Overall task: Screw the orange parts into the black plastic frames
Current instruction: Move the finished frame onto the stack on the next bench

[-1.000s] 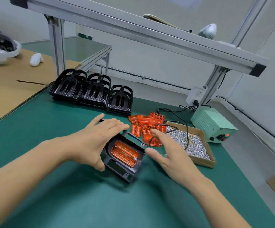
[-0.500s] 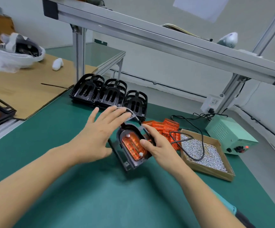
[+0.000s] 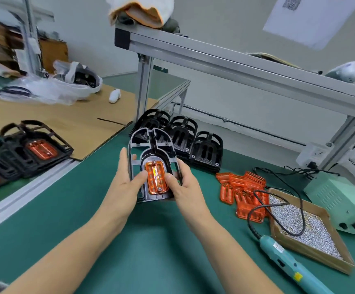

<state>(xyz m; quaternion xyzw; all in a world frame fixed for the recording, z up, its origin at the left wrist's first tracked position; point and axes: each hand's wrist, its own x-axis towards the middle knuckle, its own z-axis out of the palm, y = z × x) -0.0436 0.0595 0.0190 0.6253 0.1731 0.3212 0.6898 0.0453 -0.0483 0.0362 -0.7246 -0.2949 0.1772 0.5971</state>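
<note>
Both hands hold one black plastic frame (image 3: 151,149) lifted above the green mat, tilted toward me. An orange part (image 3: 155,177) sits in its middle with a screw head at each end. My left hand (image 3: 127,177) grips the frame's left side, thumb on the front by the orange part. My right hand (image 3: 183,183) grips the right side, thumb beside the part. A loose pile of orange parts (image 3: 243,189) lies to the right. Empty black frames (image 3: 193,143) stand in a row behind.
A teal electric screwdriver (image 3: 287,264) lies at the lower right, its black cable crossing a cardboard tray of screws (image 3: 304,228). A green power unit (image 3: 342,200) sits far right. Assembled frames (image 3: 30,149) are stacked at left. An aluminium rail (image 3: 236,62) runs overhead.
The frame has been lifted off the mat and turned upright to face me. My left hand went from flat and open to gripping its left side. The view swung left.
</note>
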